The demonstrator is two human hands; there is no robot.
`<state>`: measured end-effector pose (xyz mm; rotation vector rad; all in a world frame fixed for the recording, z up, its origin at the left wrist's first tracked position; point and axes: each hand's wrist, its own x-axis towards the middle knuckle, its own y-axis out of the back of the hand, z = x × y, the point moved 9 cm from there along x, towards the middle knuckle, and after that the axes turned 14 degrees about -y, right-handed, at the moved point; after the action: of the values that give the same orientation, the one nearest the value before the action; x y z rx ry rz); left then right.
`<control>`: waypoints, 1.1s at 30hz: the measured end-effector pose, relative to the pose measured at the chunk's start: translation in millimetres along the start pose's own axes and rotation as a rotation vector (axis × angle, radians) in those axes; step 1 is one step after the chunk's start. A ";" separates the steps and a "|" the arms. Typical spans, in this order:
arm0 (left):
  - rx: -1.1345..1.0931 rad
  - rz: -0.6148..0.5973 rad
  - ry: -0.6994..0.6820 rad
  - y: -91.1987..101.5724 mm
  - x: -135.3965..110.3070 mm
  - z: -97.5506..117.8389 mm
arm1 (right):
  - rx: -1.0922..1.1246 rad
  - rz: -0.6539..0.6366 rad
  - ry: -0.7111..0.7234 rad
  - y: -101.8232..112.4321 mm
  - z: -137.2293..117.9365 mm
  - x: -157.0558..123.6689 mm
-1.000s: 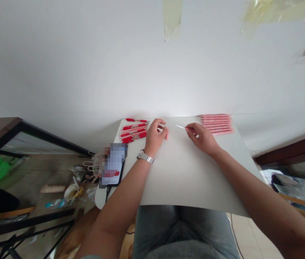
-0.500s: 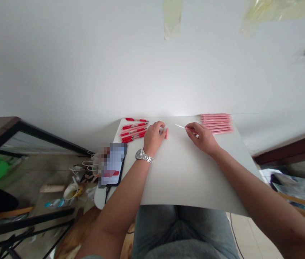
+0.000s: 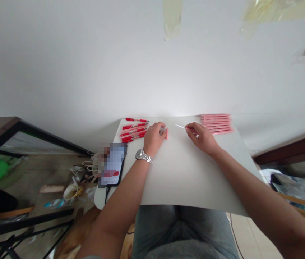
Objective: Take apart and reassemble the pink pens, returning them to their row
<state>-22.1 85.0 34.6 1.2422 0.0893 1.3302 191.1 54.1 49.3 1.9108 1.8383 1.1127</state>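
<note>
My right hand [image 3: 203, 138] pinches a thin refill [image 3: 181, 127], tip aimed at the pink barrel [image 3: 166, 133] my left hand [image 3: 154, 138] seems to clasp; pens [image 3: 134, 130] lie left, spare barrels [image 3: 217, 123] right, within reach.

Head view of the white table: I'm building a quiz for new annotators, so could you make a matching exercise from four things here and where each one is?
Things:
1. red plastic click pens
2. row of long pale pink tubes
3. thin white refill rod
4. short pink tube

Places:
A. pinched in the right hand
B. held in the left hand
C. lying at the far right of the white table
D. lying at the far left of the table, beside the left hand

Pairs: 1-D, 2-C, 3-A, 4-B.
</note>
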 end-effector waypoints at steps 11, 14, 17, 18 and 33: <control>-0.004 -0.021 0.027 -1.1 -0.2 -2.3 | 0.012 0.008 -0.004 -0.2 1.6 -0.5; -0.013 -0.012 0.033 -0.2 -0.2 -2.8 | 0.016 0.004 -0.007 0.0 1.5 -0.3; -0.022 0.005 0.043 1.7 0.2 -3.7 | 0.012 0.006 -0.003 0.3 0.6 -0.3; -0.025 0.012 0.046 2.5 0.5 -3.8 | 0.010 0.007 -0.002 0.4 0.3 -0.3; -0.137 0.115 0.035 10.4 3.4 -0.5 | 0.009 0.006 -0.005 0.3 0.7 0.0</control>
<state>-28.2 85.3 43.7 1.1222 -0.0482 1.4330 191.8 54.3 49.1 1.9236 1.8392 1.1023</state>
